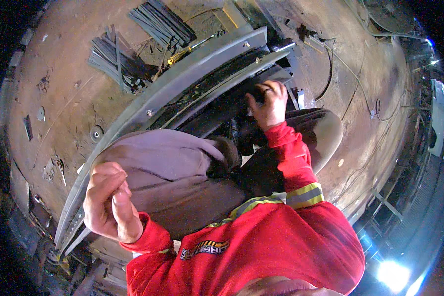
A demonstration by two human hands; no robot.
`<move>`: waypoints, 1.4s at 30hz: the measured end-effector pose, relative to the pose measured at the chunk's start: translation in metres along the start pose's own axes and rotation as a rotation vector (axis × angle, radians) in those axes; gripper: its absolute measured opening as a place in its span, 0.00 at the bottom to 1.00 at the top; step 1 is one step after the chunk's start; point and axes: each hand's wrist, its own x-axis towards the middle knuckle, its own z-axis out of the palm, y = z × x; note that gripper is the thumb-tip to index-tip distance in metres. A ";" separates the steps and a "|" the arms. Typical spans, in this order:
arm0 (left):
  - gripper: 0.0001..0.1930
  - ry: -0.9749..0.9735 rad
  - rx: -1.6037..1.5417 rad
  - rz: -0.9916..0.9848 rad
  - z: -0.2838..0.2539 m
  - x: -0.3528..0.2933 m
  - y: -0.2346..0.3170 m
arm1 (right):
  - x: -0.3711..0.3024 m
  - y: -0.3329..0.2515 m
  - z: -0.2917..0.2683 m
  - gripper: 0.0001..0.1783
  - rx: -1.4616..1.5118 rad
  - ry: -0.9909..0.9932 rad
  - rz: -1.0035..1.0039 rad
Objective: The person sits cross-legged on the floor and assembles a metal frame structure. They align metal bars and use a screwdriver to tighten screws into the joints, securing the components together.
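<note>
A long curved grey metal frame with bolts along it lies across the floor ahead of my legs. My right hand is over the dark inner bar, near the frame's right end. Its fingers and thumb curl round something dark that I cannot make out. My left hand is raised above my left thigh, apart from the frame. Its fingers are curled in against the thumb; whatever they may hold is hidden.
Two bundles of dark flat strips lie beyond the frame, with a yellow-handled screwdriver beside them. A round metal part rests on the floor at left. Thin cables trail at right. A bright lamp shines at lower right.
</note>
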 end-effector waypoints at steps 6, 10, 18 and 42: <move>0.09 -0.006 0.021 0.007 -0.003 -0.004 0.008 | -0.002 -0.054 0.023 0.24 -0.205 -0.094 0.006; 0.13 0.161 -0.151 0.206 -0.045 -0.022 0.014 | -0.011 -0.065 0.063 0.18 -0.115 -0.065 -0.063; 0.12 0.649 0.443 -0.352 -0.200 -0.081 -0.048 | -0.021 -0.022 0.070 0.22 0.241 -0.072 0.017; 0.36 -0.297 1.145 -0.798 -0.256 -0.143 -0.160 | 0.006 -0.007 -0.020 0.12 1.495 0.307 0.882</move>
